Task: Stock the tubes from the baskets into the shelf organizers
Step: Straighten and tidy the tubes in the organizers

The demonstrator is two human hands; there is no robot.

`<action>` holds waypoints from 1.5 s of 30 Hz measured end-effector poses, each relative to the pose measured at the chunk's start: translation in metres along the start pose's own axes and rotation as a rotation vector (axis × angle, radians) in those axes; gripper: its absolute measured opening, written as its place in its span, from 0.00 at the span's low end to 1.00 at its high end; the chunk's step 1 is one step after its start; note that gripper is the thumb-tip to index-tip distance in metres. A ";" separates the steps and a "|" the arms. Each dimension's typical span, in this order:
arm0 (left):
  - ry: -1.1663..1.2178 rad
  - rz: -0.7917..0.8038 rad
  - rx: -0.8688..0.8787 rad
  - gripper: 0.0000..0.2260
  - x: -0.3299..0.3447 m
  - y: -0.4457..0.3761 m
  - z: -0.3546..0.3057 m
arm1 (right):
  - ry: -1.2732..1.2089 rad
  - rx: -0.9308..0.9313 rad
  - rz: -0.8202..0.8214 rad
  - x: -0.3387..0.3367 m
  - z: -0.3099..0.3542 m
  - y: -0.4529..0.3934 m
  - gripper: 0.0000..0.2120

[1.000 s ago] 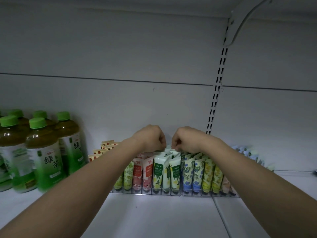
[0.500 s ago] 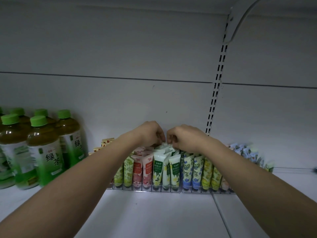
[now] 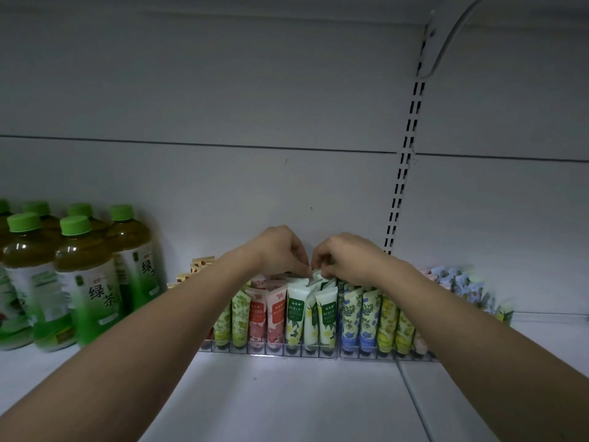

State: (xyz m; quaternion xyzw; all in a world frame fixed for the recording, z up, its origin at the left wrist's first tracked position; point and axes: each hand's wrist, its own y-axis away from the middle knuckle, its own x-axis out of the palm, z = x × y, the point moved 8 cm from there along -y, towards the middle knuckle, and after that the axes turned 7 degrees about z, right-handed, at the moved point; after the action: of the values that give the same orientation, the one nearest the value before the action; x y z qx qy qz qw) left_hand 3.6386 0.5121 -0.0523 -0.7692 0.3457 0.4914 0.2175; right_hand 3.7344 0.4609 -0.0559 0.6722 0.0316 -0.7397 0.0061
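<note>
We see both hands reaching to the back of the shelf (image 3: 287,393) — the left hand (image 3: 280,250) and right hand (image 3: 345,256) nearly touching, fingers curled and pinching the top of a white-and-green tube (image 3: 315,277) behind the front row. It stands among the tubes upright in the clear organizer (image 3: 287,349), green tea bottles (image 3: 86,282) well to the left.

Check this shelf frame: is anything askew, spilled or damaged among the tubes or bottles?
One oddity: a white-and-green tube at the back of its row sits tilted above its neighbours, pinched by the left hand and right hand, not yet seated. The green tea bottles stand upright; nothing looks spilled.
</note>
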 end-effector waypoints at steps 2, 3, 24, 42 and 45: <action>-0.026 -0.017 -0.008 0.10 0.001 0.000 -0.001 | -0.016 0.002 0.004 0.001 -0.002 -0.001 0.07; -0.036 -0.026 -0.009 0.09 0.001 -0.001 -0.002 | -0.026 0.003 0.006 0.001 -0.002 -0.001 0.07; -0.081 -0.039 0.032 0.05 -0.001 0.018 -0.005 | -0.108 -0.058 0.112 -0.003 0.016 0.010 0.05; -0.051 -0.004 0.053 0.04 0.004 0.015 -0.008 | -0.046 -0.029 0.062 0.001 0.014 0.010 0.02; -0.056 0.013 0.070 0.03 0.005 0.015 -0.011 | -0.047 -0.028 0.060 0.001 0.013 0.010 0.02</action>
State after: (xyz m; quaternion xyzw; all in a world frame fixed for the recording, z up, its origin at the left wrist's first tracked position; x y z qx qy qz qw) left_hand 3.6355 0.4924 -0.0523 -0.7450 0.3614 0.5015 0.2508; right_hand 3.7218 0.4506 -0.0560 0.6553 0.0215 -0.7541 0.0384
